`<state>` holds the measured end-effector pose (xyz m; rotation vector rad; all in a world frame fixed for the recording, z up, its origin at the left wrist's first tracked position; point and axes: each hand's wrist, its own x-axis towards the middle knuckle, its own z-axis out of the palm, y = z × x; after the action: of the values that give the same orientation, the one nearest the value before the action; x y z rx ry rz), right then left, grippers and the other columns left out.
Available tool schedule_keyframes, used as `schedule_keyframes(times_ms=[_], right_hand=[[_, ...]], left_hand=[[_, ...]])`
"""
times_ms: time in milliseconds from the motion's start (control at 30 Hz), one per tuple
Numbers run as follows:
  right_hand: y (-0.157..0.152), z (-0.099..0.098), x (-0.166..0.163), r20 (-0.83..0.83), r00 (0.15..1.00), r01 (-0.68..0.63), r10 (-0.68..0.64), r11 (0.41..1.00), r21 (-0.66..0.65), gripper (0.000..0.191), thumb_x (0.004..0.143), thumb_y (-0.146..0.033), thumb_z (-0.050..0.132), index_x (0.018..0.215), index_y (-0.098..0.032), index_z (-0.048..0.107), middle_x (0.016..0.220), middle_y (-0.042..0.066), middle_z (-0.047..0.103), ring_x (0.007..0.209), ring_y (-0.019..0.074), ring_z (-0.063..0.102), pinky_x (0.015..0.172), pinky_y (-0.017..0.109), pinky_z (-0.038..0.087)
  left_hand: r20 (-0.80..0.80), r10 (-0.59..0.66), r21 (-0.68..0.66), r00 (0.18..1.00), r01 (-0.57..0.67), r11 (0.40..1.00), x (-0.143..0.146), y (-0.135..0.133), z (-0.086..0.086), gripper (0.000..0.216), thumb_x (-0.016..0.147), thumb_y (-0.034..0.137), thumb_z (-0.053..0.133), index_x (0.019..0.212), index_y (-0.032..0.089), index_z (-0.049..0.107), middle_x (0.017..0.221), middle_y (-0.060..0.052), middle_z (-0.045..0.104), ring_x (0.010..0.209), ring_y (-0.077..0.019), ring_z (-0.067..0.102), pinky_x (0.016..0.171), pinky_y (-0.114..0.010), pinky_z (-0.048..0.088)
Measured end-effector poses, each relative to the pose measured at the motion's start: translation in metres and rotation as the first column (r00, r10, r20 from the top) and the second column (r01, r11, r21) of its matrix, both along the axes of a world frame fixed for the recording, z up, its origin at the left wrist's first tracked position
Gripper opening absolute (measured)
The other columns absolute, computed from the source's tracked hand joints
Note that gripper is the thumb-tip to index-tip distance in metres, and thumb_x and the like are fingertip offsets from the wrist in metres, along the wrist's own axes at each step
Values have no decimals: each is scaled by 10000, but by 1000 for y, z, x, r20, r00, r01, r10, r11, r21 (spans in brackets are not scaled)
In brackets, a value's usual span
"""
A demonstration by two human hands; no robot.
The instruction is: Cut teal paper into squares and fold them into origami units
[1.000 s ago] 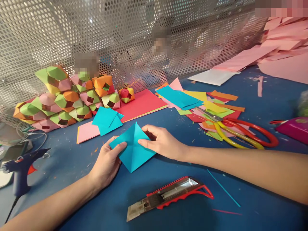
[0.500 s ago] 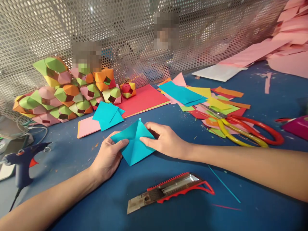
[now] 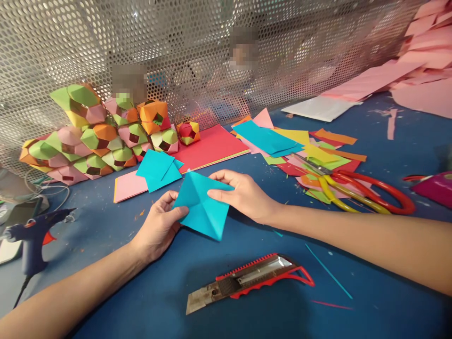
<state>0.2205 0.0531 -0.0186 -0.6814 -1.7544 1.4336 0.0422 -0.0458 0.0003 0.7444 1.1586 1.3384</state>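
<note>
Both hands hold a creased teal paper square (image 3: 203,207) just above the blue table (image 3: 106,235). My left hand (image 3: 160,226) pinches its left corner between thumb and fingers. My right hand (image 3: 243,195) grips its right corner, thumb on top. The sheet is tilted, with its lower tip pointing toward me. A folded teal piece (image 3: 157,169) lies behind it on a pink sheet (image 3: 129,186).
A red box cutter (image 3: 247,282) lies near me. Red and yellow scissors (image 3: 356,188) rest on coloured paper scraps at right. A stack of folded paper modules (image 3: 99,141) stands against a perforated metal screen (image 3: 176,56). A blue glue gun (image 3: 31,238) sits at far left.
The teal sheet has been lifted slightly and turned, its right corner rising as my right hand moved up and back; my left hand shifted a little right.
</note>
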Motion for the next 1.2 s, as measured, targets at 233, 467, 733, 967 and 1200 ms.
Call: schedule_keyframes(times_ms=[233,467,733,967,1200], right_hand=[[5,-1,0,33,991,130,-130,991,28,296,716,-328,717,969,-195,640,914,16,670,734,140,579,692,301,473],[-8,-2,-2,17,997,-73,71,990,123,215,751,-246,662,950,-202,595,926,14,664,849,157,614,736,295,501],[-8,2,-4,33,986,-164,163,986,40,219,753,-263,660,946,-179,604,922,28,669,841,163,609,751,311,503],[-7,1,-6,-35,997,-74,70,988,-133,207,733,-346,679,828,-178,603,796,4,623,703,137,550,661,297,463],[-11,1,-5,-12,1000,-30,28,990,-139,161,765,-313,655,833,-185,584,804,-2,586,733,140,523,676,296,434]], left_hand=[[-28,-94,13,995,95,995,0,0,0,390,699,190,792,1032,178,590,960,-36,700,770,-144,667,700,-254,533],[-118,-9,51,993,15,999,-2,0,-4,303,711,269,788,966,158,668,853,-42,723,729,-163,674,746,-293,536],[-363,-24,62,931,50,997,-2,-3,-2,259,745,326,751,954,181,707,882,-38,725,738,-176,655,679,-270,520],[-102,52,106,993,-41,993,-2,3,-3,337,698,256,803,991,195,648,891,-10,719,758,-143,661,743,-265,531],[83,-21,80,996,14,997,6,-4,4,120,852,161,647,957,211,618,795,55,697,736,-98,641,740,-217,525]])
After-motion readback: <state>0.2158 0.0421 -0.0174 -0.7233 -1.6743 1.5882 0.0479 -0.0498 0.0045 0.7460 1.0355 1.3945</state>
